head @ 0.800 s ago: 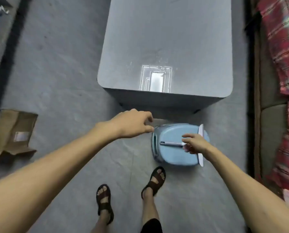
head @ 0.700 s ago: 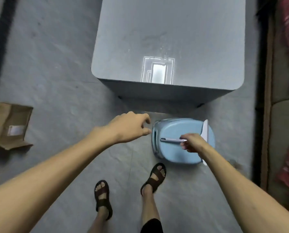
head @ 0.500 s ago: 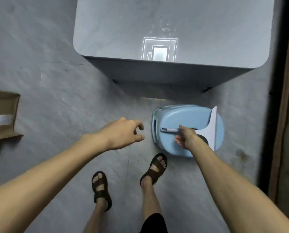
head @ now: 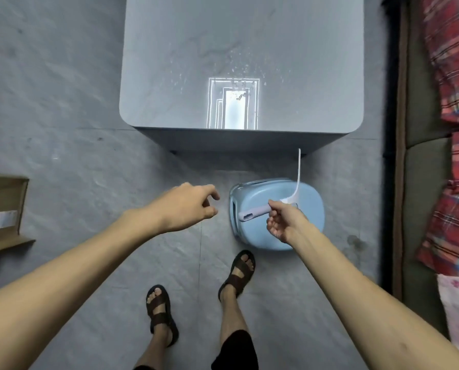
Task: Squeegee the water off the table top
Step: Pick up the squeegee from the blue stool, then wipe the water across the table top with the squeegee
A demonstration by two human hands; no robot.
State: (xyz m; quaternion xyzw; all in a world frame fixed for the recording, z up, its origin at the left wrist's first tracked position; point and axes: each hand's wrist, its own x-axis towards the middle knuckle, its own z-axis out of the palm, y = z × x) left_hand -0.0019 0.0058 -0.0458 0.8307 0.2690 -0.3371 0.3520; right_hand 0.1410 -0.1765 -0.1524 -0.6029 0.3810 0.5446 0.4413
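Note:
A grey table top (head: 169, 49) fills the upper middle, with scattered water drops (head: 239, 66) above a bright window reflection. My right hand (head: 284, 221) pinches the white squeegee (head: 260, 210) by its handle, lifted above a light blue plastic stool (head: 308, 225). The squeegee's blade points up toward the table's near edge. My left hand (head: 188, 206) hovers over the floor to the left of the stool, fingers loosely curled and holding nothing.
A brown cardboard box (head: 1, 209) lies on the floor at the far left. A sofa with a red plaid blanket (head: 455, 102) runs along the right side. My sandalled feet (head: 199, 295) stand on the grey floor below the stool.
My right hand has raised the squeegee off the blue stool and turned it, so its blade now stands edge-on pointing at the table. The left hand stayed beside the stool.

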